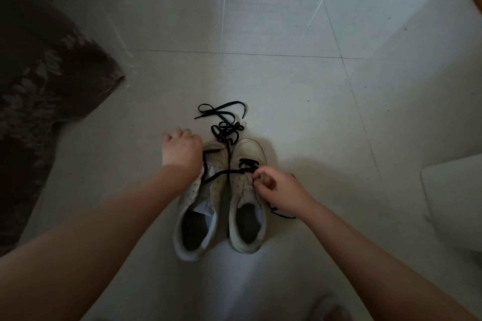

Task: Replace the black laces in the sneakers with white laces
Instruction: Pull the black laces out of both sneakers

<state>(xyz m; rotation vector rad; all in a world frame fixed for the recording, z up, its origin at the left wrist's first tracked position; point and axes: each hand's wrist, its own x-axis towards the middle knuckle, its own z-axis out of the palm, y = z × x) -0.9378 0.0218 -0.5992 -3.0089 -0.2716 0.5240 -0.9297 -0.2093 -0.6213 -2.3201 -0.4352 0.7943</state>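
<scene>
Two bare forearms reach down to the sneakers on the floor. Her right hand pinches at the eyelets of the shoe under it, where the black lace looks half out; her left hand is curled, seemingly round that lace. It is limp, light cord, probably best pinched close to each eyelet. No white laces show.
</scene>
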